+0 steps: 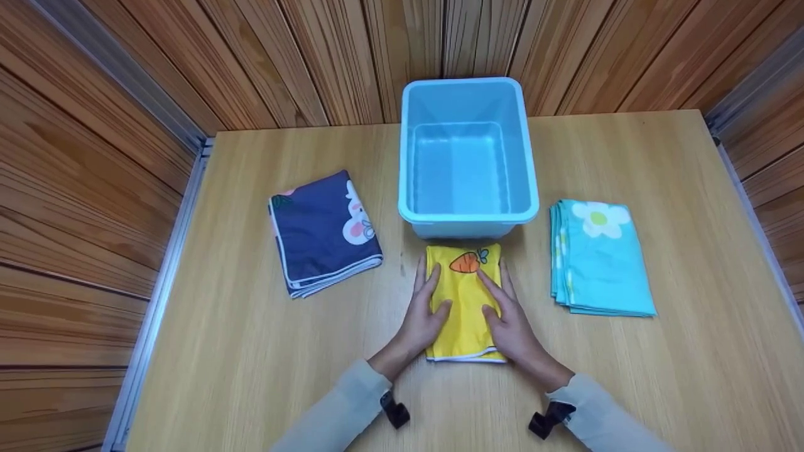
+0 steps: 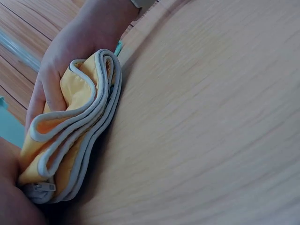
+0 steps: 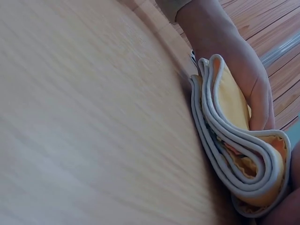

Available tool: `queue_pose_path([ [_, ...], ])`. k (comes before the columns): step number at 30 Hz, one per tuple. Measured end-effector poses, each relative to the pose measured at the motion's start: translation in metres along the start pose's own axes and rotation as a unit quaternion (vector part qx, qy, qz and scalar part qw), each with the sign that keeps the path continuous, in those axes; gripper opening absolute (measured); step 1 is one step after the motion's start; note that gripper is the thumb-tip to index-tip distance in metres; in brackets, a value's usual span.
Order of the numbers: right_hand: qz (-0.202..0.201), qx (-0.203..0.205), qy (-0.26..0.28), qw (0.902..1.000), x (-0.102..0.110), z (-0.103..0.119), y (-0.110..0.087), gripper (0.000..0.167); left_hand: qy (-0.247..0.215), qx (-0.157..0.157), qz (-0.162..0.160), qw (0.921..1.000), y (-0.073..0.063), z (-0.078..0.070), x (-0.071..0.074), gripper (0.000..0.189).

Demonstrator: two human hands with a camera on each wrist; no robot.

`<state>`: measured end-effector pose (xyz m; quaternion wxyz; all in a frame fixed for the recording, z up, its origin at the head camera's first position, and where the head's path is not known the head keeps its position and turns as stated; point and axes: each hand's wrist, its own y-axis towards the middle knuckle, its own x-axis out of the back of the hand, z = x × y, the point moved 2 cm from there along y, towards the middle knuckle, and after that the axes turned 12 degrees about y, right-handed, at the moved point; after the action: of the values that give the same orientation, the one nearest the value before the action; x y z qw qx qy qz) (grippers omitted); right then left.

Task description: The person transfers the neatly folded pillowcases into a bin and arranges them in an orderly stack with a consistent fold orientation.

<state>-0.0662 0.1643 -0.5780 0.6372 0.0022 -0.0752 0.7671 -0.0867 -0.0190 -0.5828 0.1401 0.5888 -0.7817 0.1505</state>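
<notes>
A folded yellow cloth (image 1: 461, 307) with white edging and a printed carrot lies on the table in front of the blue bin (image 1: 468, 218). My left hand (image 1: 422, 317) presses along the cloth's left side, fingers extended and thumb on top. On the right side my right hand (image 1: 512, 323) does the same, its index fingertip by the carrot. Several layers of the yellow cloth (image 2: 77, 126) show at its near end in the left wrist view. Those white-edged layers (image 3: 243, 168) bulge in the right wrist view. Fingers along the outer sides are partly hidden.
A folded navy cloth (image 1: 320, 235) with a rabbit print lies at the left. A folded turquoise cloth (image 1: 606, 270) with a white flower lies at the right. Wooden plank walls (image 1: 81, 220) enclose the table (image 1: 251, 376) at the back and sides.
</notes>
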Motion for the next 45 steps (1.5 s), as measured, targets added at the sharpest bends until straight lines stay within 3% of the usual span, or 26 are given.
queue_pose_path([
  [7, 0.005, 0.004, 0.004, 1.0, 0.0013, -0.002, 0.0014, 0.058, 0.012, 0.017, 0.002, 0.9998, -0.0006, 0.0016, 0.0006, 0.068],
  [13, 0.007, -0.002, 0.031, 0.9995, 0.0026, -0.0018, 0.0013, 0.056, 0.009, 0.009, 0.003, 0.9999, 0.0007, 0.0004, 0.0006, 0.067],
  [31, -0.004, -0.018, 0.037, 0.9991, 0.0023, -0.0038, 0.0013, 0.053, 0.001, 0.008, 0.015, 0.9999, -0.0003, 0.0002, 0.0029, 0.06],
  [41, -0.016, 0.027, 0.023, 0.9992, 0.0018, -0.0052, 0.0005, 0.054, -0.002, 0.005, 0.009, 0.9999, -0.0001, 0.0012, 0.0029, 0.061],
  [45, -0.013, 0.021, 0.035, 0.9991, 0.0021, -0.0049, -0.0003, 0.055, -0.004, 0.011, 0.012, 0.9999, 0.0009, 0.001, 0.0026, 0.062],
])
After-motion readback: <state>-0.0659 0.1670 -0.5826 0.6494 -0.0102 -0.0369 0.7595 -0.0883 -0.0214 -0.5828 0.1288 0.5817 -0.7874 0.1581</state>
